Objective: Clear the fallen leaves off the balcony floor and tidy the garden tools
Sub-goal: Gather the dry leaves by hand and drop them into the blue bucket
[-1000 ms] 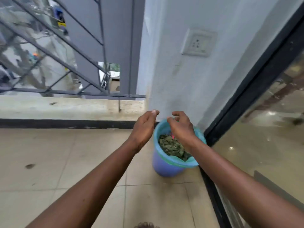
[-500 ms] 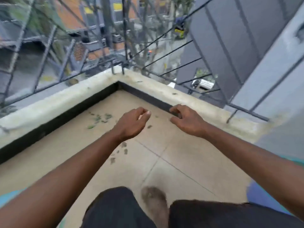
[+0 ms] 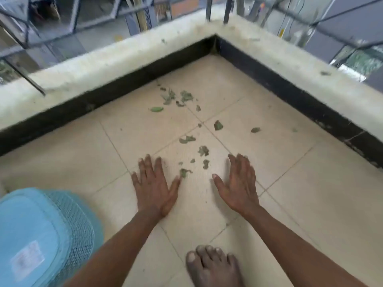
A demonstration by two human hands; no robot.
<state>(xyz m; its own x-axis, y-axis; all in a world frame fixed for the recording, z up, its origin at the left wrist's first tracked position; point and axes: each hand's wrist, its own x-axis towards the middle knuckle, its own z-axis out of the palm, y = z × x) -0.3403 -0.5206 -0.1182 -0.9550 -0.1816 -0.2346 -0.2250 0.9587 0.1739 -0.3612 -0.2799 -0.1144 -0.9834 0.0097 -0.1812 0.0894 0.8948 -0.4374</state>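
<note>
Leaves (image 3: 204, 151) lie scattered on the tiled floor (image 3: 300, 204) toward the corner. The left grip (image 3: 154, 187) and right grip (image 3: 238, 187) are spread flat, fingers straight, either side of the nearest ones.

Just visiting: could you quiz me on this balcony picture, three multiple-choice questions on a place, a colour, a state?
1. Where do the nearest leaves lie? A) between the left hand and right hand B) on a table C) in a bucket
2. What colour is the mesh-sided plastic object? A) red B) light blue C) black
3. How are both hands? A) fists B) gripping a broom C) open, fingers straight
Answers: 1 A, leaves lie on tiles between them; 2 B, pale blue; 3 C, palms down, holding nothing.
</note>
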